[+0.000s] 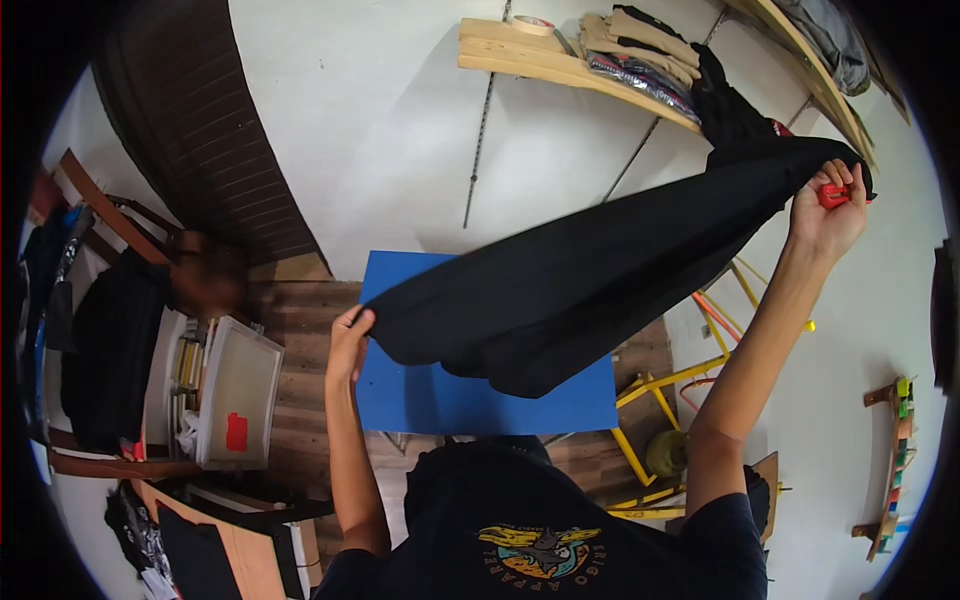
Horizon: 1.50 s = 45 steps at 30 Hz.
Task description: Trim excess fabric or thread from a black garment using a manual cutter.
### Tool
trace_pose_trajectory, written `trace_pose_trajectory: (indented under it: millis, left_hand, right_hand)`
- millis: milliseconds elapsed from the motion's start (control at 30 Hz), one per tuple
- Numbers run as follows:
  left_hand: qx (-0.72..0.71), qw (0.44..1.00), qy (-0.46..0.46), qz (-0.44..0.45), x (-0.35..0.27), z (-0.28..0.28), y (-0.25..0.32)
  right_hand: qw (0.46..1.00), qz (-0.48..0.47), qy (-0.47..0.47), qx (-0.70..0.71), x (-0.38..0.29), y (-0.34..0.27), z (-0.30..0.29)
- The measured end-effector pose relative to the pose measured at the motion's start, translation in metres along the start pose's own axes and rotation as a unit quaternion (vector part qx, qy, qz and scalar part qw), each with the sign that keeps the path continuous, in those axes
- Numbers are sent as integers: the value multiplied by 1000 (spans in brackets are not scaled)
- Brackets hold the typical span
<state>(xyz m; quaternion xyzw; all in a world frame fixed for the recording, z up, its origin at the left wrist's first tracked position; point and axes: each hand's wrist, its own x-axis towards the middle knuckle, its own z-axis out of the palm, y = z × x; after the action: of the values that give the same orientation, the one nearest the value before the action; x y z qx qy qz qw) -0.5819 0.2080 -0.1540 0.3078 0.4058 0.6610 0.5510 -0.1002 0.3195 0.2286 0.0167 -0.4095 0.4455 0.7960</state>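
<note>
A long piece of black fabric (585, 270), apparently a garment, is stretched slantwise through the air above a blue tabletop (480, 412). My left hand (349, 343) pinches its lower left corner between thumb and fingers, just over the table's left edge. Far up on the right, my right hand (829, 214) grips the other end. A small red tool (832, 196) is tucked in that same palm; its kind is partly hidden by the fingers. Folds droop from the fabric's lower edge towards the table and shade it.
Behind the table, a wooden shelf (517, 54) bears a tape roll (533, 25) and folded clothes (637, 45). Yellow metal frames (660, 382) stand at right, near a green gas cylinder (667, 452). A framed screen (244, 394) leans at left, below a dark door (187, 135).
</note>
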Motion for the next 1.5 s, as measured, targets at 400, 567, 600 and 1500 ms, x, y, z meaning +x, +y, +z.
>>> trace_pose_trajectory:
  millis: [400, 567, 600, 1500]
  left_hand:
    - [19, 996, 82, -13, 13, -9, 12]
    - [73, 995, 70, 10, 41, -15, 2]
    - [33, 999, 40, 11, 52, -18, -4]
    - [677, 714, 172, -49, 68, -154, -162]
  right_hand:
    - [980, 69, 164, -92, -46, 16, -113]
    - [965, 15, 242, -99, -79, 19, -113]
    - [965, 21, 244, -95, -86, 17, -118]
    - [840, 155, 497, -150, -294, 117, -166]
